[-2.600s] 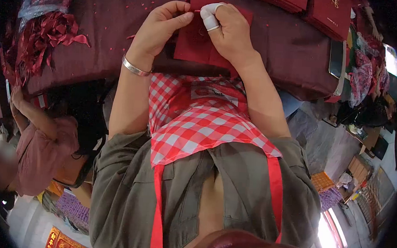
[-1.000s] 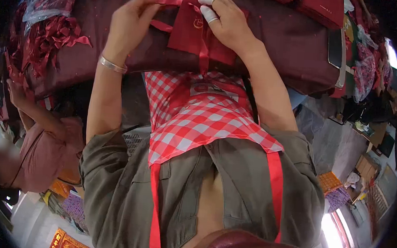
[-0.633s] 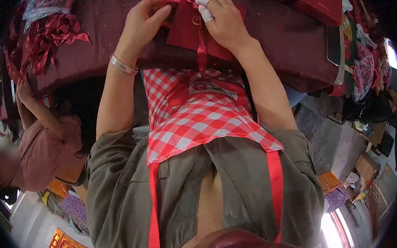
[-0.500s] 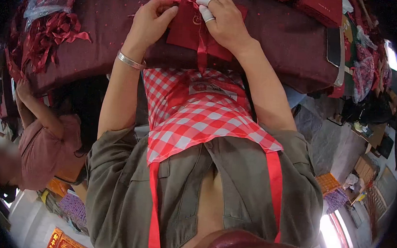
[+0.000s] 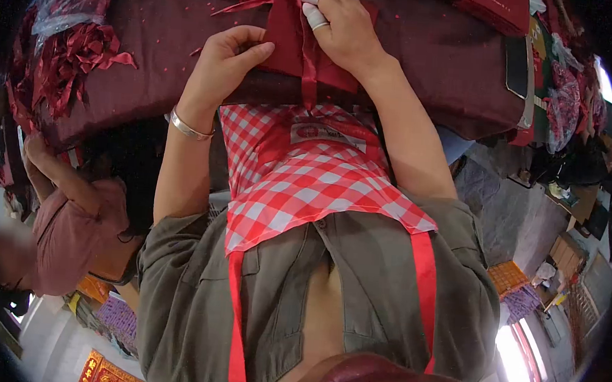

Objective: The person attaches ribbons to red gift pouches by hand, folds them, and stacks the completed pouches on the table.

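Note:
A dark red card lies on the table's maroon cloth, with a red ribbon running across it. The ribbon's two loose tails stick out past the card's left side, and another length hangs toward the apron. My left hand pinches the card's lower left edge between thumb and fingers. My right hand, with white covers on its thumb and index finger and a ring, is closed on the ribbon at the card's upper middle. The fingertips hide that part of the ribbon.
Stacked dark red cards sit at the upper right, near a phone-like dark slab. Red ribbons are heaped at the left under clear plastic. Another person is at the lower left, hands at the table edge.
My left hand has let go of the ribbon tails and moved down to the card's left edge. The card's printed emblem no longer shows. My right hand has stayed near the ribbon's middle.

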Motion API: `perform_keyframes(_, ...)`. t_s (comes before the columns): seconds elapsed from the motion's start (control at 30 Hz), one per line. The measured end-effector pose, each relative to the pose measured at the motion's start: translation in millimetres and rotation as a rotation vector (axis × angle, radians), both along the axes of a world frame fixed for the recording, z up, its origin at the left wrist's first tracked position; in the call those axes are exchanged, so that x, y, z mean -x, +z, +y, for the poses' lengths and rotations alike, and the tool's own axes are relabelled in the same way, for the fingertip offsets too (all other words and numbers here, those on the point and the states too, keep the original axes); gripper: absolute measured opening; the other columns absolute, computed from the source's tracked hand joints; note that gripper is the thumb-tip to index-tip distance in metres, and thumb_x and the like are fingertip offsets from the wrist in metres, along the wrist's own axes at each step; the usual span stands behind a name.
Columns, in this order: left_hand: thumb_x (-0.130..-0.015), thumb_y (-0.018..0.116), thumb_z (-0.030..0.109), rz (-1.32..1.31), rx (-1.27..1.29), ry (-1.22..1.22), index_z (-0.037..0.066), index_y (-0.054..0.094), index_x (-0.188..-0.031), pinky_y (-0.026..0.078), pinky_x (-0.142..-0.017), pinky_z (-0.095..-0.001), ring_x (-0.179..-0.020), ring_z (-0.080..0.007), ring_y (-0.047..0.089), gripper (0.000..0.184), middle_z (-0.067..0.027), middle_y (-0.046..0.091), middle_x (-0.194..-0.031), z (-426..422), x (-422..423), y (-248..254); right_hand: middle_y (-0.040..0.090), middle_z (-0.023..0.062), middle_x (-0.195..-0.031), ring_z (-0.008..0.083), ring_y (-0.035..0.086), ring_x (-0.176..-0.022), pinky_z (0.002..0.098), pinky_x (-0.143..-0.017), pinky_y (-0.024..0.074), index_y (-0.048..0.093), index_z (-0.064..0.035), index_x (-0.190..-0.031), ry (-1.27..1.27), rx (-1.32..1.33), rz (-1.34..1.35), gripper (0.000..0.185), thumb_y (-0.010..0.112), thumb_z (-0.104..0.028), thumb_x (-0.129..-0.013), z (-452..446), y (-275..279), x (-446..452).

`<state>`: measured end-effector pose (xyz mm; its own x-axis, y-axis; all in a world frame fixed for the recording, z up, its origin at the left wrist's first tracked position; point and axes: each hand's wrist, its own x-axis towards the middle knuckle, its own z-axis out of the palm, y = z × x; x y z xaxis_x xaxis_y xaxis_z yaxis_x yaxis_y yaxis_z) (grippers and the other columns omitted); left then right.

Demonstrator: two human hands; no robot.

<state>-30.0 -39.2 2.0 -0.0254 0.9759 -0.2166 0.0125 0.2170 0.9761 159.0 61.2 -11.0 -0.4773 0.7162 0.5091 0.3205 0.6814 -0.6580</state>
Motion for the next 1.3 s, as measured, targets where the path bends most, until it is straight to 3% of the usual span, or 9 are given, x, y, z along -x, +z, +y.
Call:
perform_keyframes(0.33, -0.088, 0.061, 0.007, -0.060, -0.008, -0.047, -0.001, 0.062, -0.101, 0.046, -0.072, -0.0190, -0.078, -0.0041, 0.056, 0.015, 0.0006, 0.063, -0.088, 3.9, 3.1, 6.2, 0.060, 0.0119, -0.097, 0.0307, 0.057, -0.093, 0.0379, -0.083, 0.0458, 0.063, -0.0054, -0.102, 0.007, -0.187, 0.018, 0.025, 0.066, -0.009, -0.078, -4.1, 10.3, -13.0)
perform_keyframes(0.47, -0.087, 0.060, 0.006, -0.116, -0.037, -0.046, 0.000, 0.062, -0.101, 0.046, -0.073, -0.0189, -0.080, -0.0045, 0.057, 0.015, 0.0000, 0.064, -0.089, 8.9, 7.0, -0.3, 0.059, 0.0107, -0.102, 0.0299, 0.056, -0.095, 0.0396, -0.084, 0.0459, 0.064, -0.0075, -0.101, 0.365, -0.420, -0.086, 0.031, 0.069, -0.010, -0.071, -40.3, 28.1, -34.1)
perform_keyframes(0.57, -0.088, 0.061, 0.011, -0.065, -0.040, -0.058, 0.004, 0.062, -0.103, 0.044, -0.069, -0.0186, -0.079, -0.0050, 0.057, 0.016, 0.0013, 0.064, -0.091, 9.8, 8.5, -0.4, 0.053, 0.0073, -0.123, 0.0282, 0.043, -0.123, 0.0460, -0.103, 0.0342, 0.065, -0.0118, -0.095, 0.569, -0.447, -0.409, 0.026, 0.061, -0.017, -0.070, -77.5, 26.2, -50.2)
perform_keyframes(0.6, -0.088, 0.061, 0.011, -0.067, -0.043, -0.062, 0.004, 0.062, -0.103, 0.044, -0.069, -0.0186, -0.079, -0.0050, 0.057, 0.016, 0.0013, 0.064, -0.091, 10.2, 8.4, 0.8, 0.049, 0.0065, -0.131, 0.0287, 0.035, -0.132, 0.0507, -0.109, 0.0248, 0.065, -0.0133, -0.094, 0.587, -0.450, -0.488, 0.023, 0.059, -0.018, -0.073, -81.6, 16.3, -50.9)
perform_keyframes(0.77, -0.087, 0.062, 0.012, -0.108, -0.049, -0.052, 0.006, 0.062, -0.102, 0.045, -0.070, -0.0188, -0.079, -0.0043, 0.057, 0.016, 0.0024, 0.064, -0.090, 9.6, 13.2, -5.0, 0.047, 0.0079, -0.133, 0.0284, 0.033, -0.134, 0.0556, -0.108, 0.0233, 0.065, -0.0103, -0.093, 0.662, -0.435, -0.717, 0.021, 0.059, -0.017, -0.074, -63.8, 7.3, -46.4)
perform_keyframes(0.87, -0.087, 0.062, 0.011, 0.017, 0.010, -0.051, 0.006, 0.062, -0.101, 0.046, -0.073, -0.0192, -0.081, -0.0052, 0.058, 0.015, 0.0015, 0.064, -0.091, 9.4, 13.8, 4.9, 0.056, 0.0098, -0.120, 0.0294, 0.044, -0.125, 0.0539, -0.105, 0.0304, 0.065, -0.0073, -0.089, 0.596, -0.493, -0.464, 0.017, 0.060, -0.014, -0.074, -62.8, 6.1, -38.7)
perform_keyframes(0.97, -0.087, 0.062, 0.010, -0.135, -0.024, -0.054, 0.007, 0.062, -0.101, 0.044, -0.070, -0.0184, -0.079, -0.0038, 0.057, 0.014, 0.0027, 0.063, -0.091, 11.7, 15.0, -7.0, 0.059, 0.0098, -0.084, 0.0267, 0.059, -0.083, 0.0400, -0.081, 0.0483, 0.064, -0.0051, -0.090, 0.465, -0.457, -0.127, 0.019, 0.059, -0.013, -0.074, -51.3, 11.5, -22.8)
perform_keyframes(1.17, -0.086, 0.062, 0.004, -0.062, -0.022, -0.030, 0.002, 0.062, -0.100, 0.046, -0.072, -0.0185, -0.080, -0.0042, 0.056, 0.015, 0.0008, 0.063, -0.090, 7.4, 5.7, 10.6, 0.061, 0.0102, -0.083, 0.0282, 0.059, -0.081, 0.0365, -0.071, 0.0489, 0.064, -0.0023, -0.091, 0.163, -0.301, -0.014, 0.015, 0.065, -0.010, -0.079, -22.6, 5.3, 5.6)
perform_keyframes(1.3, -0.085, 0.062, 0.003, -0.093, -0.039, -0.038, 0.001, 0.061, -0.101, 0.046, -0.073, -0.0186, -0.081, -0.0045, 0.056, 0.016, 0.0004, 0.063, -0.091, 7.7, 6.2, 6.3, 0.061, 0.0102, -0.084, 0.0278, 0.058, -0.082, 0.0370, -0.073, 0.0487, 0.063, -0.0028, -0.089, 0.192, -0.298, -0.131, 0.012, 0.063, -0.012, -0.082, -20.4, 4.6, 10.5)
